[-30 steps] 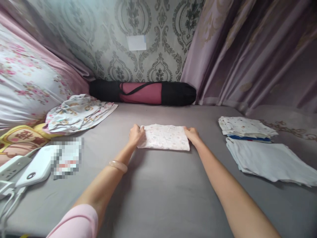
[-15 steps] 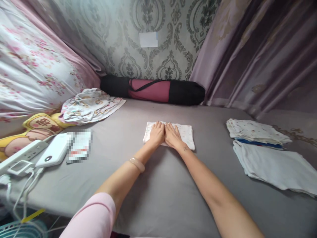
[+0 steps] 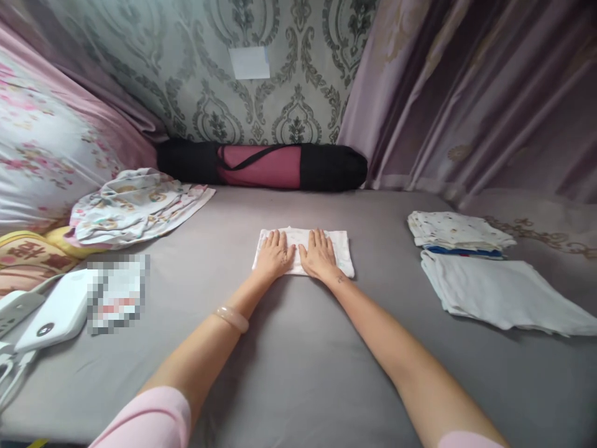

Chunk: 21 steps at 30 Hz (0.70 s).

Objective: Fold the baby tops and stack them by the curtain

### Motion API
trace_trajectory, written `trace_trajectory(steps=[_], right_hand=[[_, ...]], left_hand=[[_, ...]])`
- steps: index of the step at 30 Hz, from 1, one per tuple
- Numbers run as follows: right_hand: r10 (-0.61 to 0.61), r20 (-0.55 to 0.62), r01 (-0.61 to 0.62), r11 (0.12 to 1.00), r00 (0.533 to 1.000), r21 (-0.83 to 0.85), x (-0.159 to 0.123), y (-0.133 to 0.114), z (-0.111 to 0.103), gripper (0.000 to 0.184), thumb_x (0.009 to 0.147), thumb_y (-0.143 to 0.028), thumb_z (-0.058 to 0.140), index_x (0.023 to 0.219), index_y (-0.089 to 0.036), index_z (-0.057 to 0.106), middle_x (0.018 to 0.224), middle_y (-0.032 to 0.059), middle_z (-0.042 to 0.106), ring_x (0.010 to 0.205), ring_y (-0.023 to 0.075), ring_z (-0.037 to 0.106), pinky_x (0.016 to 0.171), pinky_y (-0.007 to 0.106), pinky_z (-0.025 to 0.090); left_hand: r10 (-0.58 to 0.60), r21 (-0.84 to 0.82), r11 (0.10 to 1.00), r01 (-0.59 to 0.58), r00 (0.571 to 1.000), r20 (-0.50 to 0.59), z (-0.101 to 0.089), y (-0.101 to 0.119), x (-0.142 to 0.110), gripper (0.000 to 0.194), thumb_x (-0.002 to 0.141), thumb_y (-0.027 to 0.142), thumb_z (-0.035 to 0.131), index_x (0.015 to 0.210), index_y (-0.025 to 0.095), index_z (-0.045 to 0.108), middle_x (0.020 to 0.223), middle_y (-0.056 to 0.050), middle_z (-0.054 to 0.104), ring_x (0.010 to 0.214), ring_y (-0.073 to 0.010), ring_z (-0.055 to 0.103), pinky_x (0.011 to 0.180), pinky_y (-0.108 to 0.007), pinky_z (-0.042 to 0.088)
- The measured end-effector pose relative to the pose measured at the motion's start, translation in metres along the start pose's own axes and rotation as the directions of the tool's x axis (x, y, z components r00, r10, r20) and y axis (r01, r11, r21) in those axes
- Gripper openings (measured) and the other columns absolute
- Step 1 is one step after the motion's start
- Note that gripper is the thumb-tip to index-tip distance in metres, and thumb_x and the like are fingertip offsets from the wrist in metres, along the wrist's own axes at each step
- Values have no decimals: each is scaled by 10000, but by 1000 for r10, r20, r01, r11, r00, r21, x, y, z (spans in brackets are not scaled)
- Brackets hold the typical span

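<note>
A white folded cloth [image 3: 299,238] with a faint print lies flat on the grey bed sheet [image 3: 298,348]. On its left part rests my left hand [image 3: 275,254], palm down with the fingers stretched out. My right hand [image 3: 319,254] presses flat on the right part, its fingers likewise extended. A gap of cloth shows between the two thumbs. Neither hand grips anything. The cloth's surface under the palms is hidden.
To the right lie a folded speckled cloth [image 3: 459,230] and a folded white cloth [image 3: 504,289]. A black and maroon long bag [image 3: 261,167] runs along the wall. At left are a crumpled printed cloth [image 3: 135,205], a white power bank [image 3: 60,311] and a power strip [image 3: 16,311].
My hands have slid apart from the middle of the cloth towards its two sides. The camera view has turned slightly to the right.
</note>
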State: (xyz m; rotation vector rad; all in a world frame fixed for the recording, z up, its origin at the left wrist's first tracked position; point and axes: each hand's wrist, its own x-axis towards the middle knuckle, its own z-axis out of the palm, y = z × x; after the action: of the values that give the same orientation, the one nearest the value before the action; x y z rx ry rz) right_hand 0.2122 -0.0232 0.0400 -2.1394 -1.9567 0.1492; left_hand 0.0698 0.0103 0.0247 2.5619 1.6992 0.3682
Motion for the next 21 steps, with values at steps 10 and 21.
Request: trace_trajectory(steps=[10,21], right_hand=[[-111,64,108,993,992,49,1,60,-22,577,997,-350,175,1472,-69,345,1554,112,297,1452,200,190,1187,378,63],[-39,92,43,998,995,-37,0,69,-15,637,991,-426,173,1502,-59,276,1584,137,194,1467,240,114,1188,427,68]], left_hand=[[88,-40,996,-85,993,72,-6,-14,4,526,993,369,262,1414,79,385,1502,-195,373,1421,-272,291,1146,-415,229],[-40,-84,995,51,991,128,-8,-26,0,711,947,576,278,1469,95,317,1563,-184,246,1464,-308,156,1162,-442,181]])
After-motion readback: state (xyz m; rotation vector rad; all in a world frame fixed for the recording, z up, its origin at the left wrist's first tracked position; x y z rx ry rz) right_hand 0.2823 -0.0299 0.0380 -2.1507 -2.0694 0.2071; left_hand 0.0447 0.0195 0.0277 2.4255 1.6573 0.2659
